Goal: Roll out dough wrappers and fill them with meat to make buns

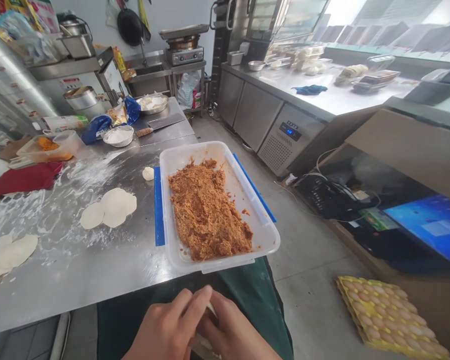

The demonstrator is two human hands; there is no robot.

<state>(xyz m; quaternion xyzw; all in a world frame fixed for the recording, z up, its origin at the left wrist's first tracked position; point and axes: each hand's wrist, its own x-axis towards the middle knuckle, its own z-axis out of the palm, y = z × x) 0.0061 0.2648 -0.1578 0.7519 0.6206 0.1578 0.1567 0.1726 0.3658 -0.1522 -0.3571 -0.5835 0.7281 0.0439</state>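
Close to my body, my left hand (163, 325) and my right hand (234, 325) meet with fingers closed around a piece of pale dough (211, 309). Most of that dough is hidden behind the fingers. Just beyond them, at the table's corner, sits a clear plastic tub (264, 240) with blue side clips, holding a reddish-brown minced filling (210, 215). Left of the tub lie flat round dough wrappers (114, 207), overlapping one another. A small pleated bun (148, 173) rests beside the tub's far left corner. More wrappers (11, 255) lie at the left edge.
The steel table (127, 265) is dusted with flour. Toward its far end are a bowl of flour (118, 135), a cleaver (161, 124), a red cloth (26, 180) and a plastic box (56, 145). Egg trays (390, 315) stand on the floor at right, near a counter (258, 107).
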